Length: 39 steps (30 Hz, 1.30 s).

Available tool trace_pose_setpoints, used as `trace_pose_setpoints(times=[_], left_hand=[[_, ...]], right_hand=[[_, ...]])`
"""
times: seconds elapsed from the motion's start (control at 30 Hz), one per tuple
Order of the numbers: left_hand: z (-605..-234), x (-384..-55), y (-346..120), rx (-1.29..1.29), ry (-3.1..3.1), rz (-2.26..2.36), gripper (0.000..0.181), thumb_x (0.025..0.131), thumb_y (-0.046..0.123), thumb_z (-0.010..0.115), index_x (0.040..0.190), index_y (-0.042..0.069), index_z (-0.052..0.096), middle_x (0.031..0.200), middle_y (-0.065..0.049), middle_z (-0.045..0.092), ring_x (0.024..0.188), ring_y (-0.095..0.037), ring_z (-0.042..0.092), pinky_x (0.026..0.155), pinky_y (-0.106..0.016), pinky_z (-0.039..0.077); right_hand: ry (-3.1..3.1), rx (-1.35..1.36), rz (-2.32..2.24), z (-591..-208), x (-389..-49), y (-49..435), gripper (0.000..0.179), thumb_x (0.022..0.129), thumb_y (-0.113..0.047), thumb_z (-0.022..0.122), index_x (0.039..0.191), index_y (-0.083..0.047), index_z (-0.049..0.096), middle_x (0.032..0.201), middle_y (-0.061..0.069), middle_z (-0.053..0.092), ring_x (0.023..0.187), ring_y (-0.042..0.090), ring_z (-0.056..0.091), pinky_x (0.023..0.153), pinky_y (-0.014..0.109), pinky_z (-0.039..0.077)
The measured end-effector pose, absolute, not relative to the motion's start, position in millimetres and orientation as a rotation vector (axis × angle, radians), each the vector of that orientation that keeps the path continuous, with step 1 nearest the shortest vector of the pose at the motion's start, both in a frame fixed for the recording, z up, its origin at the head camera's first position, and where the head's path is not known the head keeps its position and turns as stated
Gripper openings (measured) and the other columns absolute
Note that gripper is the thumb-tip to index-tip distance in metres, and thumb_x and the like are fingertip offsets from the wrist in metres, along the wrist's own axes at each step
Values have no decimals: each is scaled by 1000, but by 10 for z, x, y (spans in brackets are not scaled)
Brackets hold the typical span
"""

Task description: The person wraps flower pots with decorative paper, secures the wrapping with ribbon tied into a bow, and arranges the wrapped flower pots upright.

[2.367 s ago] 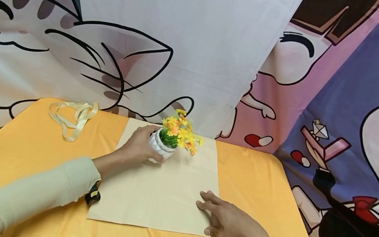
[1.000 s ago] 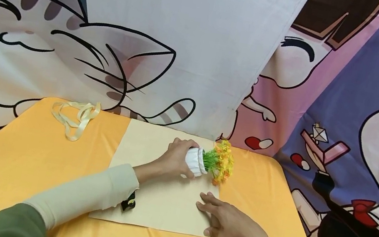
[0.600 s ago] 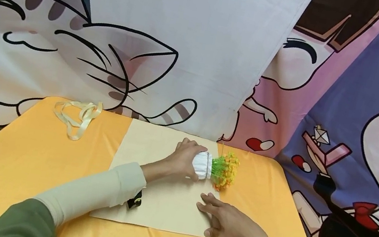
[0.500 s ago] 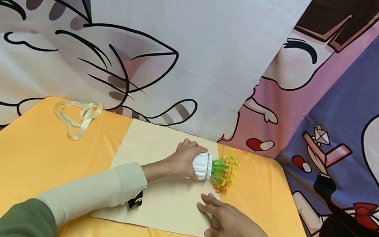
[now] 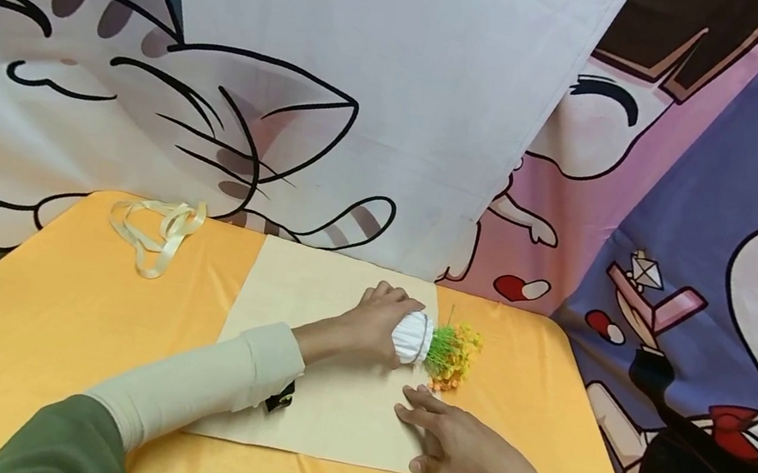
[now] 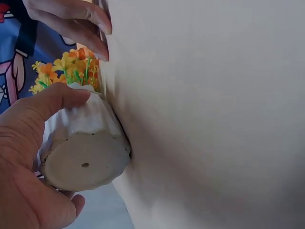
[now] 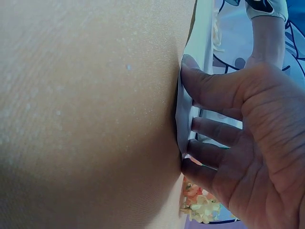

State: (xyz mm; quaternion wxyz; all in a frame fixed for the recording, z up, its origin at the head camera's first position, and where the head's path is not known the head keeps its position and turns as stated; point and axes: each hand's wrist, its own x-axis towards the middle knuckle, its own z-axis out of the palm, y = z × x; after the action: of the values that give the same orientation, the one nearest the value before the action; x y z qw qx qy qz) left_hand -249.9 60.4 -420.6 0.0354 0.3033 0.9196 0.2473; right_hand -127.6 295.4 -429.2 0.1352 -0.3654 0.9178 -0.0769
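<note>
My left hand (image 5: 374, 324) grips a small white ribbed flowerpot (image 5: 412, 337) from behind, tipped onto its side. Yellow and orange artificial flowers (image 5: 452, 357) on green stems point right, past the paper's edge. In the left wrist view the pot's round base (image 6: 102, 167), with a small hole, faces the camera, and its side meets the paper. Below it lies a large cream sheet of paper (image 5: 331, 423). Near its lower right edge my right hand (image 5: 463, 450) rests with fingers spread; the right wrist view shows its fingertips touching the paper edge (image 7: 183, 124).
A loosely looped cream ribbon (image 5: 178, 227) lies at the back left of the yellow-covered table (image 5: 68, 317). Behind the table hangs a cartoon-printed cloth (image 5: 380, 59), and its blue part (image 5: 696, 208) runs along the right side.
My left hand has carried the pot right and slightly nearer, tipping it from nearly upright onto its side; over the last half second it has shifted slightly further right. My right hand has stayed put.
</note>
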Motion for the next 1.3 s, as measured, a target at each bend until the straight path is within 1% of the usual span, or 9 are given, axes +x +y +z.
trace_pose_setpoints(times=[0.2, 0.5, 0.67, 0.83, 0.93, 1.07, 1.17, 1.3], left_hand=[[-4214, -2509, 557, 929, 2818, 773, 109, 73, 27, 106, 167, 21, 52, 155, -8, 62, 140, -28, 48, 125, -49, 39], [-4256, -2529, 554, 936, 2782, 825, 116, 70, 17, 106, 170, 24, 48, 160, -8, 58, 143, -31, 47, 125, -49, 41], [-4276, -2536, 559, 962, 2771, 867, 111, 71, 12, 104, 168, 23, 51, 153, -7, 61, 136, -28, 49, 121, -47, 42], [-4286, -2544, 547, 978, 2778, 860, 106, 75, 19, 103, 168, 23, 53, 148, -6, 64, 131, -25, 50, 116, -46, 43], [-4278, -2556, 536, 983, 2793, 822, 108, 74, 23, 102, 169, 26, 51, 149, -4, 64, 132, -25, 51, 117, -46, 41], [-4262, -2570, 528, 980, 2798, 788, 114, 71, 27, 105, 170, 28, 48, 153, -4, 63, 134, -26, 53, 119, -47, 41], [-4263, -2576, 529, 972, 2790, 778, 117, 70, 30, 108, 171, 28, 48, 155, -6, 62, 134, -27, 55, 119, -47, 42], [-4271, -2578, 520, 967, 2787, 779, 117, 70, 30, 108, 170, 28, 48, 156, -7, 62, 135, -28, 56, 120, -48, 43]], right_hand=[[2667, -1056, -215, -4282, -1277, 2950, 72, 97, -30, 89, 162, -12, 63, 174, 16, 53, 161, 40, 53, 123, 53, 54], [2660, -1026, -234, -4293, -1280, 2954, 72, 98, -30, 89, 162, -13, 62, 175, 16, 51, 161, 42, 52, 124, 55, 53], [2657, -1015, -236, -4299, -1270, 2950, 73, 98, -30, 88, 163, -12, 61, 176, 16, 51, 162, 42, 50, 125, 56, 52], [2661, -1043, -232, -4306, -1262, 2947, 72, 98, -32, 88, 162, -12, 62, 175, 16, 52, 161, 41, 52, 124, 55, 53], [2663, -1045, -222, -4297, -1266, 2947, 72, 98, -31, 88, 162, -12, 62, 175, 16, 52, 161, 41, 51, 124, 55, 53], [2664, -1060, -215, -4286, -1271, 2944, 72, 99, -32, 88, 162, -12, 62, 175, 16, 52, 161, 41, 52, 124, 55, 53], [2662, -1061, -217, -4285, -1268, 2942, 72, 99, -33, 88, 163, -13, 62, 175, 16, 52, 161, 41, 52, 124, 56, 53], [2661, -1059, -218, -4293, -1272, 2940, 72, 99, -33, 88, 163, -12, 61, 175, 16, 52, 161, 41, 52, 124, 56, 53]])
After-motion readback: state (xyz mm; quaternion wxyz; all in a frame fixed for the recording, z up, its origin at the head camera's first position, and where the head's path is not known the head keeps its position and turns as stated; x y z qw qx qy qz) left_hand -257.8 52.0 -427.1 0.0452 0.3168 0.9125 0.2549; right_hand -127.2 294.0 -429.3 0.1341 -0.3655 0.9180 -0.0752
